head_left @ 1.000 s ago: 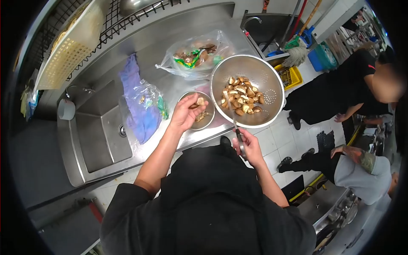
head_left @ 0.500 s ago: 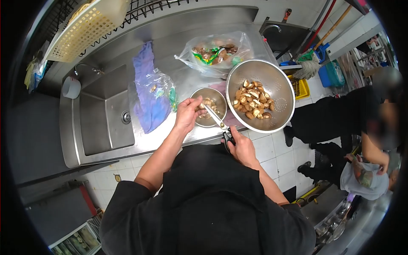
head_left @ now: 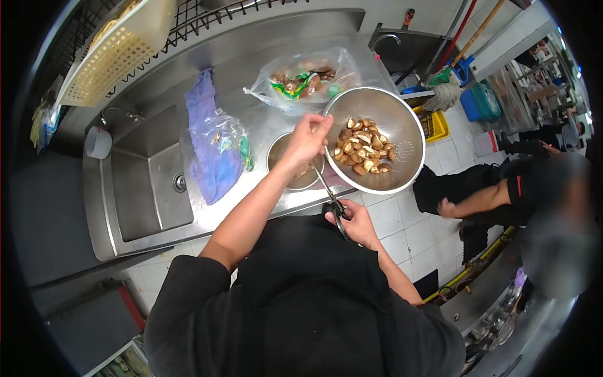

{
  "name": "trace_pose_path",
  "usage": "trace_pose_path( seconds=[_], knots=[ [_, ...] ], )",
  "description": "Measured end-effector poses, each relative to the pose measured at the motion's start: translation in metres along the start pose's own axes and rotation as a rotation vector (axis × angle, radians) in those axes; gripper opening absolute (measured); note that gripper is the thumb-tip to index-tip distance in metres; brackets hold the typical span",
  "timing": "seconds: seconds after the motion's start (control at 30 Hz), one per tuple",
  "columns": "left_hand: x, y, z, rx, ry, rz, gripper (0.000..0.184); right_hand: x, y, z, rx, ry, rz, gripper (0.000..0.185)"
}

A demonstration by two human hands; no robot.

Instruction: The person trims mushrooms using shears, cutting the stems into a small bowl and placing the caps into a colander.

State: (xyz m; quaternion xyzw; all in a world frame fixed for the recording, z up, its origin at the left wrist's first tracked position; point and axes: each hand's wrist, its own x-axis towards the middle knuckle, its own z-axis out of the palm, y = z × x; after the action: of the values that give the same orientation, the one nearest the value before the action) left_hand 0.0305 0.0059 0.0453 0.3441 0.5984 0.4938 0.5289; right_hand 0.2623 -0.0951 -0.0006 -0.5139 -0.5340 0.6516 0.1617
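Note:
My right hand (head_left: 355, 225) is closed around the black handles of a pair of scissors (head_left: 325, 182), whose blades point up over the near side of a small steel pot (head_left: 274, 154). Pale pieces lie in that pot, partly covered by my left forearm. At the left rim of a large steel colander (head_left: 409, 129) is my left hand (head_left: 306, 142), thumb and fingers pinched together; whatever is between them cannot be made out. Brown mushrooms (head_left: 364, 147), several showing pale cut faces, are heaped in the colander.
Behind the pot a clear plastic bag (head_left: 257, 85) holds more mushrooms. A purple cloth (head_left: 210, 151) and a crumpled plastic wrapper (head_left: 244, 141) lie left, beside the sink (head_left: 141, 207). At right, a person's arm (head_left: 480, 200) reaches toward the colander side; mops (head_left: 443, 94) stand behind.
My left hand has moved from above the pot, by the scissor tips, up and right to the colander's rim. The scissors are still in my right hand. The other person has shifted.

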Motion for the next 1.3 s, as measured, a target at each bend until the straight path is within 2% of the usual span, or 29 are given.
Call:
trace_pose_path(
  seconds=[0.03,0.1,0.13,0.2,0.23,0.33,0.6,0.67,0.83,1.03,1.13,1.23,1.3],
  knots=[
    [0.01,-0.012,-0.002,-0.142,0.039,-0.024,0.033,0.0,0.006,0.0,0.002,0.007,-0.003,0.06],
    [0.023,-0.039,-0.02,-0.396,0.065,-0.075,0.029,-0.001,0.017,0.001,-0.063,0.15,-0.162,0.061],
    [0.025,-0.05,-0.034,-0.388,0.061,-0.078,0.029,-0.003,0.012,0.0,-0.054,0.154,-0.16,0.061],
    [0.02,-0.061,-0.055,-0.569,-0.056,-0.1,0.029,-0.011,-0.008,-0.005,-0.408,0.218,-0.211,0.062],
    [0.014,-0.064,-0.059,-0.559,-0.049,-0.118,0.031,-0.011,-0.011,-0.005,-0.491,0.219,-0.203,0.063],
    [-0.005,-0.069,-0.061,-0.638,-0.06,-0.163,0.031,-0.007,-0.014,0.0,-0.632,0.243,-0.293,0.064],
    [-0.027,-0.083,-0.064,-0.565,-0.02,-0.112,0.038,0.013,-0.012,0.008,-0.781,0.108,-0.411,0.066],
    [-0.025,-0.098,-0.068,-0.631,-0.001,-0.114,0.036,0.014,-0.02,0.006,-0.721,0.032,-0.297,0.065],
    [-0.027,-0.102,-0.068,-0.711,0.03,-0.114,0.034,0.011,-0.029,0.01,-0.705,0.019,-0.293,0.062],
    [-0.029,-0.099,-0.061,-0.663,0.063,-0.048,0.033,0.019,-0.024,0.018,-0.75,0.017,-0.35,0.057],
    [-0.029,-0.097,-0.062,-0.678,0.103,-0.066,0.033,0.022,-0.018,0.02,-0.81,0.018,-0.376,0.055],
    [-0.027,-0.1,-0.069,-0.627,0.047,-0.093,0.034,0.026,-0.008,0.019,-0.794,0.032,-0.413,0.053],
    [-0.026,-0.101,-0.074,-0.546,-0.011,-0.189,0.035,0.027,-0.001,0.018,-0.773,0.052,-0.441,0.051]
  ],
)
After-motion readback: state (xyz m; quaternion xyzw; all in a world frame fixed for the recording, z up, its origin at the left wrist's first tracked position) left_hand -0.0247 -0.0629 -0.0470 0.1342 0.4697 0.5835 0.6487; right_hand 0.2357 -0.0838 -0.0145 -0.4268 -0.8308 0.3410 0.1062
